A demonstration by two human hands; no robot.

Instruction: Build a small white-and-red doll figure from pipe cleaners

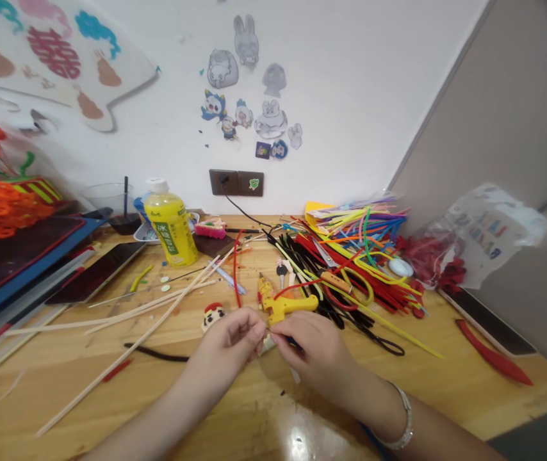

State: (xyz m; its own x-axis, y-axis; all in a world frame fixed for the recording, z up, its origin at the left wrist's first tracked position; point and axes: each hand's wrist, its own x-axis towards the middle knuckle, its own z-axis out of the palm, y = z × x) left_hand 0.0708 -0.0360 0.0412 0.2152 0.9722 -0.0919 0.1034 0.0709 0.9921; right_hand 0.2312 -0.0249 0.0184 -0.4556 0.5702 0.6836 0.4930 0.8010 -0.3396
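Two tight pinches: left hand [233, 338] and right hand [316, 352] seemingly share a thin strand [268, 329] near the glue gun [287, 308]; delicate fingertip work, apparently; the next move calls for steadiness.

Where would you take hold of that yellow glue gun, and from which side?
Probably by the handle of the yellow glue gun, coming from the person's right. The handle reaches out to the right, just beyond the right hand, and looks long enough to wrap a palm around. The narrow nozzle points away from the person, so it seems the poorer hold.
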